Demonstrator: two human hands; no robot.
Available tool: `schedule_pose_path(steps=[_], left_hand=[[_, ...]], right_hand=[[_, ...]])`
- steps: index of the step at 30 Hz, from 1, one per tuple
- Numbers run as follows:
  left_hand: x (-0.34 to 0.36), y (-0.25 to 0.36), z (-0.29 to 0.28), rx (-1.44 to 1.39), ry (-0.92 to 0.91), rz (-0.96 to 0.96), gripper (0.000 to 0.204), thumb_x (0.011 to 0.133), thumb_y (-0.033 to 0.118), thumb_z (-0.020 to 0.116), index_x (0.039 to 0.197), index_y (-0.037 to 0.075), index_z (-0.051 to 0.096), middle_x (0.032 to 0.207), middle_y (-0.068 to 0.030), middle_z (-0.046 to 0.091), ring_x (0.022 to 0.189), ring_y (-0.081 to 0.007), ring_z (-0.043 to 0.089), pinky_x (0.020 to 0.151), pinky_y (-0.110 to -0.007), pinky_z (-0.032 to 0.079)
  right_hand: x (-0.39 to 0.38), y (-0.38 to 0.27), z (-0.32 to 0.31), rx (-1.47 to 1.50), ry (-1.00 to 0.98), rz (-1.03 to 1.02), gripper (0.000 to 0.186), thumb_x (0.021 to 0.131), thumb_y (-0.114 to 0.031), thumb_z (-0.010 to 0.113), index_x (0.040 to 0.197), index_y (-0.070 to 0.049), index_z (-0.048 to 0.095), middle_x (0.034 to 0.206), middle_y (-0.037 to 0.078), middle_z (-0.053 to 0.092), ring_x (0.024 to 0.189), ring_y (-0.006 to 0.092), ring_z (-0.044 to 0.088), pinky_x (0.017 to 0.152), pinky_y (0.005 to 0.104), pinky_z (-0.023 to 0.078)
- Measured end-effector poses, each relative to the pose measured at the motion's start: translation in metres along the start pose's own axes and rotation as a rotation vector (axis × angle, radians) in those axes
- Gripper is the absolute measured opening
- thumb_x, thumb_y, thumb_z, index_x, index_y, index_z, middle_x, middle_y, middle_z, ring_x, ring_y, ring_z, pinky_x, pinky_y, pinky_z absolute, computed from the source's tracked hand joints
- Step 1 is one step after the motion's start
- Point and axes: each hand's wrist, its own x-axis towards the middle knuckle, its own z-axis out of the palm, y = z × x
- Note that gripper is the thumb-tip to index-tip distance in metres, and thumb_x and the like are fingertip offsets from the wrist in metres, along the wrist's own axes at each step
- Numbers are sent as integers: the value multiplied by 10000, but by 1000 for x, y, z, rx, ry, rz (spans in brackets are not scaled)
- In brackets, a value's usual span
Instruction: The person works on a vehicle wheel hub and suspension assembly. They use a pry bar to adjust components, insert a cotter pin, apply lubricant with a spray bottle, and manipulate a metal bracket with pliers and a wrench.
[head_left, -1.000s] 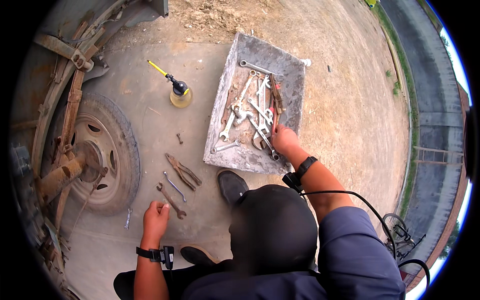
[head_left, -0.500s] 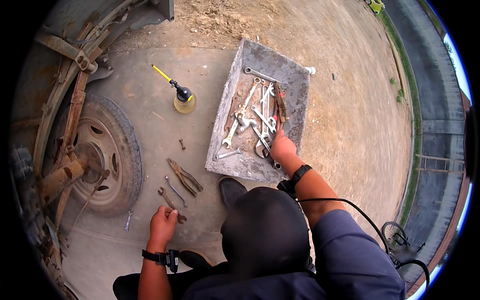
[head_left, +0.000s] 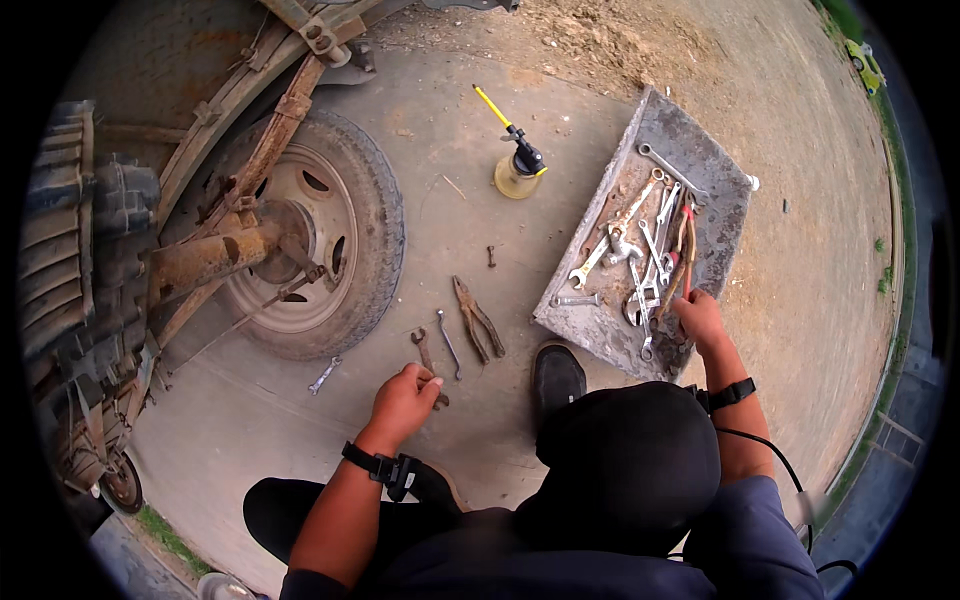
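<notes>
Tool selection beside a wheel. Your right hand reaches into the grey metal tray and its fingers close on the red-handled pliers, which lie among the loose wrenches at the tray's near end. Your left hand rests on the concrete with fingers curled over the end of a small rusty wrench; whether it is truly gripped cannot be told. Just beside it lie a slim spanner and a pair of rusty pliers, with another small spanner nearer the tyre.

The step in hand appears to be picking tools. Drawing the red-handled pliers out calls for a straight lift, since wrenches overlap them and may drag along.

The tray's raised rim bounds your right hand on the far side. Your shoe sits between the two hands. Open concrete lies ahead, toward the oil can, well apart from both.
</notes>
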Motion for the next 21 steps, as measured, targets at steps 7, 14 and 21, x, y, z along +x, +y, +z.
schedule_pose_path(steps=[7,14,21], left_hand=[[-16,2,-9,-2,-57,4,300,971,283,665,1052,-1,617,885,-141,738,792,-241,722,737,-364,552],[-28,87,-30,-208,-260,139,321,1021,315,612,1109,6,624,994,-112,730,926,-204,702,806,-344,538],[-76,139,-67,-986,-405,316,469,1113,377,424,1387,9,518,1356,-139,616,1222,-220,614,1014,-365,469]], right_hand=[[-101,-8,-55,186,-225,69,156,886,-147,555,934,-10,613,649,-11,496,380,72,398,342,257,314],[-173,-136,-83,66,-488,-308,168,831,-39,545,976,17,607,657,-35,499,453,49,428,423,236,324],[-216,-292,1,-463,-855,-861,159,824,-69,648,961,11,659,724,107,594,636,213,633,595,357,488]])
